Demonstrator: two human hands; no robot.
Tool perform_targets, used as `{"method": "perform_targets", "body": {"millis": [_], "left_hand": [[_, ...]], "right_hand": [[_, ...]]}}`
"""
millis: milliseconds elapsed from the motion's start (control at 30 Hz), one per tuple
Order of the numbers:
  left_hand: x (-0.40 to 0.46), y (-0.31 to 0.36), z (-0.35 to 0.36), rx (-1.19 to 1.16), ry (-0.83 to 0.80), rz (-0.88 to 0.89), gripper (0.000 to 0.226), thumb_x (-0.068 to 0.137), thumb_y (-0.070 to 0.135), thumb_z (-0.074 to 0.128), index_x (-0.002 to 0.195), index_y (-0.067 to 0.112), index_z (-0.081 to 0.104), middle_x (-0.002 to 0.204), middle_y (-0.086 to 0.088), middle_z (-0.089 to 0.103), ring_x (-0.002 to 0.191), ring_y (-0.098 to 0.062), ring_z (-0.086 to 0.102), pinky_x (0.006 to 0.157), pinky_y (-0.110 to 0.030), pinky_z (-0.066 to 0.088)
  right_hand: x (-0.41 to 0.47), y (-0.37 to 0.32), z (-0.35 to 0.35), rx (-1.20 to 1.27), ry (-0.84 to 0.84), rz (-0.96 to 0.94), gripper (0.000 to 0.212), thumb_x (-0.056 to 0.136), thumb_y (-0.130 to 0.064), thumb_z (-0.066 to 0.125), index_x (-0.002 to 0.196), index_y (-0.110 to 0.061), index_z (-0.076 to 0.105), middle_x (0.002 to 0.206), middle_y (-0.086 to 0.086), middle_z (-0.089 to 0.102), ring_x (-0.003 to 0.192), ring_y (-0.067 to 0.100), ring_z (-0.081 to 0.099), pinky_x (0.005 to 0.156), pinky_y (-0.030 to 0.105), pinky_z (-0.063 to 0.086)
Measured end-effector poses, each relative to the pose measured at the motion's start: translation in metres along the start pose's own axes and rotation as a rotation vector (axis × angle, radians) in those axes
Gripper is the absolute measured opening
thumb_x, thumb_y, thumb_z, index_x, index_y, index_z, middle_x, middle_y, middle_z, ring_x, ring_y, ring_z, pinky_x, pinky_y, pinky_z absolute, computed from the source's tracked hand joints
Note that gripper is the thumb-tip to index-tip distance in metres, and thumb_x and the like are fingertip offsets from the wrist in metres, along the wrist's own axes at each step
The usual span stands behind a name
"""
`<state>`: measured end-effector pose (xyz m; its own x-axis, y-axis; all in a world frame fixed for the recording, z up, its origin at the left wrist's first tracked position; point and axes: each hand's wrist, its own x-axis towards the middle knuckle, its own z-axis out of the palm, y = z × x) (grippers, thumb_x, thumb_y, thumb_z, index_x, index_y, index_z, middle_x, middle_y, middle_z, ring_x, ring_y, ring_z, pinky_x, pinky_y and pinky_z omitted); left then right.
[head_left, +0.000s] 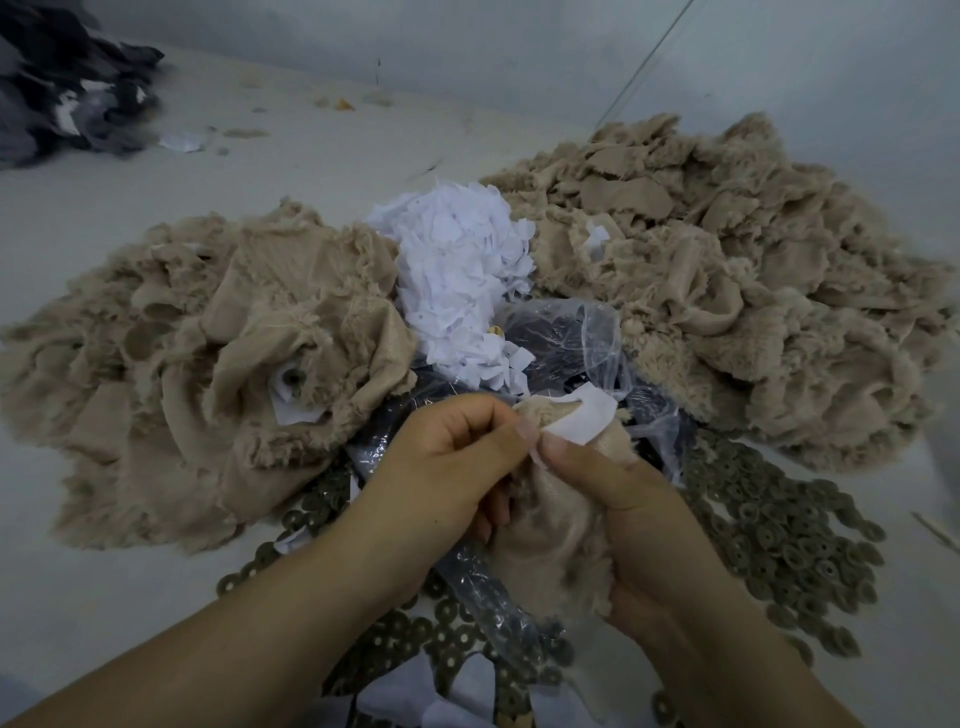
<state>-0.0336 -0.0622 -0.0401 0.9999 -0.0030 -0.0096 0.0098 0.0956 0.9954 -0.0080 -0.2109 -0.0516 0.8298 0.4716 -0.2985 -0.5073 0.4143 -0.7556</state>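
Both hands work on one beige furry fabric piece (550, 525) with a white backing patch (584, 418) on its top. My left hand (447, 462) pinches the patch's lower edge between thumb and fingers. My right hand (639, 514) grips the furry piece from the right, its thumb pressing beside the left thumb. The fabric hangs below the hands, over a clear plastic bag (582, 332).
A beige fur pile (208, 364) lies at left, a larger one (727, 270) at right. White paper scraps (457, 270) heap between them. Olive felt rings (779, 525) spread at lower right. Dark fabric (67, 83) sits at far left on the pale floor (337, 145).
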Motion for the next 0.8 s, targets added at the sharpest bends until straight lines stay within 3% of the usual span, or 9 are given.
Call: {"method": "perform_targets", "body": {"millis": [67, 133, 267, 467, 533, 600, 667, 733, 800], "left_hand": [[-0.002, -0.002, 0.002, 0.018, 0.008, 0.026, 0.038, 0.075, 0.039, 0.080, 0.075, 0.004, 0.062, 0.058, -0.009, 0.058, 0.048, -0.019, 0.050, 0.041, -0.025, 0.040], [-0.002, -0.005, 0.004, 0.017, 0.041, 0.035, 0.031, 0.069, 0.034, 0.078, 0.073, 0.007, 0.065, 0.057, -0.010, 0.058, 0.046, -0.016, 0.049, 0.041, -0.022, 0.041], [-0.001, -0.008, 0.004, -0.078, 0.053, -0.004, 0.013, 0.066, 0.028, 0.075, 0.062, 0.018, 0.068, 0.056, -0.010, 0.061, 0.043, -0.014, 0.048, 0.040, -0.022, 0.040], [0.003, -0.009, -0.004, -0.191, 0.026, -0.048, 0.016, 0.059, 0.029, 0.079, 0.060, 0.017, 0.069, 0.054, -0.007, 0.059, 0.044, -0.012, 0.048, 0.043, -0.019, 0.040], [0.005, -0.006, -0.012, -0.173, 0.064, -0.023, 0.018, 0.058, 0.030, 0.079, 0.062, 0.015, 0.070, 0.054, -0.006, 0.059, 0.045, -0.012, 0.049, 0.044, -0.019, 0.042], [0.008, -0.003, -0.024, -0.134, 0.081, 0.002, 0.021, 0.058, 0.031, 0.080, 0.064, 0.014, 0.070, 0.056, -0.007, 0.060, 0.048, -0.014, 0.051, 0.046, -0.020, 0.044], [0.009, 0.002, -0.036, -0.081, 0.067, 0.013, 0.021, 0.057, 0.032, 0.081, 0.063, 0.015, 0.070, 0.058, -0.007, 0.061, 0.050, -0.015, 0.052, 0.047, -0.021, 0.046], [0.008, 0.004, -0.043, -0.060, 0.053, 0.002, 0.021, 0.054, 0.032, 0.081, 0.062, 0.017, 0.070, 0.059, -0.006, 0.061, 0.052, -0.015, 0.053, 0.047, -0.022, 0.046], [0.008, 0.005, -0.047, -0.061, 0.049, -0.009, 0.021, 0.052, 0.032, 0.082, 0.062, 0.016, 0.071, 0.062, -0.008, 0.062, 0.055, -0.017, 0.055, 0.048, -0.023, 0.048]], "right_hand": [[-0.001, 0.000, 0.000, -0.083, 0.029, -0.035, 0.036, 0.078, -0.021, 0.078, 0.103, 0.004, 0.071, 0.094, 0.028, 0.069, 0.080, 0.036, 0.069, 0.070, 0.040, 0.057], [-0.002, 0.001, 0.000, -0.089, 0.057, -0.037, 0.030, 0.080, -0.020, 0.075, 0.100, 0.002, 0.073, 0.094, 0.027, 0.071, 0.080, 0.036, 0.070, 0.069, 0.038, 0.057], [-0.002, -0.001, 0.001, -0.011, 0.051, -0.019, 0.030, 0.080, -0.016, 0.070, 0.104, 0.002, 0.073, 0.096, 0.025, 0.072, 0.080, 0.033, 0.071, 0.068, 0.036, 0.059], [-0.002, -0.004, 0.000, -0.015, 0.010, -0.014, 0.033, 0.079, -0.022, 0.070, 0.105, -0.002, 0.075, 0.103, 0.025, 0.072, 0.086, 0.033, 0.073, 0.072, 0.037, 0.060], [-0.001, -0.008, -0.003, -0.083, 0.069, -0.071, 0.031, 0.085, -0.030, 0.065, 0.099, -0.004, 0.076, 0.099, 0.018, 0.075, 0.085, 0.030, 0.073, 0.071, 0.035, 0.059], [0.002, -0.015, -0.013, -0.415, 0.262, -0.217, 0.027, 0.094, -0.028, 0.059, 0.076, -0.012, 0.073, 0.069, 0.001, 0.069, 0.060, 0.018, 0.064, 0.052, 0.024, 0.052], [0.006, -0.018, -0.023, -0.984, 0.362, -0.356, 0.030, 0.093, -0.018, 0.058, 0.065, -0.017, 0.068, 0.054, -0.003, 0.064, 0.047, 0.012, 0.058, 0.041, 0.020, 0.046], [0.010, -0.012, -0.027, -1.479, 0.289, -0.401, 0.017, 0.084, -0.015, 0.065, 0.072, -0.023, 0.073, 0.060, -0.006, 0.069, 0.053, 0.007, 0.062, 0.048, 0.017, 0.048], [0.014, 0.001, -0.027, -1.708, 0.192, -0.377, 0.017, 0.079, -0.011, 0.066, 0.087, -0.023, 0.077, 0.078, -0.004, 0.072, 0.071, 0.010, 0.064, 0.059, 0.017, 0.048]]}}
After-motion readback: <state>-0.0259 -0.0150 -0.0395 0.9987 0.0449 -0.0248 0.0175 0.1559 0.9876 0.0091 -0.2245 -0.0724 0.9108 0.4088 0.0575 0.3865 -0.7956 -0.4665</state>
